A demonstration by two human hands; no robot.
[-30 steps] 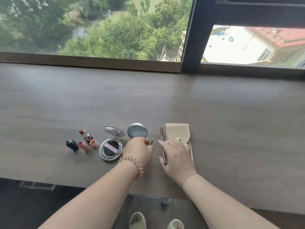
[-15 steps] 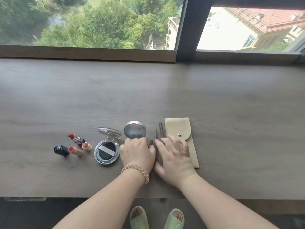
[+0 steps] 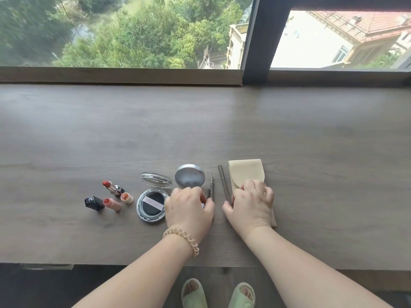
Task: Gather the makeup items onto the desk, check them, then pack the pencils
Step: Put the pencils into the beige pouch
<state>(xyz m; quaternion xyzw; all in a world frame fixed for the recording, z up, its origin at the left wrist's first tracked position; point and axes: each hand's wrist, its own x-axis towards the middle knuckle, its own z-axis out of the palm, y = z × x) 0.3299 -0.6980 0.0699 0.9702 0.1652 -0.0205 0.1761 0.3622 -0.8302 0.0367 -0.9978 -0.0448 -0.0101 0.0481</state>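
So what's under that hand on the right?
The right hand holds the beige pouch. Its flap shows; the pouch's middle is covered, so its inside can't be seen.

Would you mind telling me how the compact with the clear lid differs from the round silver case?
The compact is open, clear lid tipped back, showing a black puff; the silver case shows only a plain top. The compact lies nearer the desk edge than the case. Both are round.
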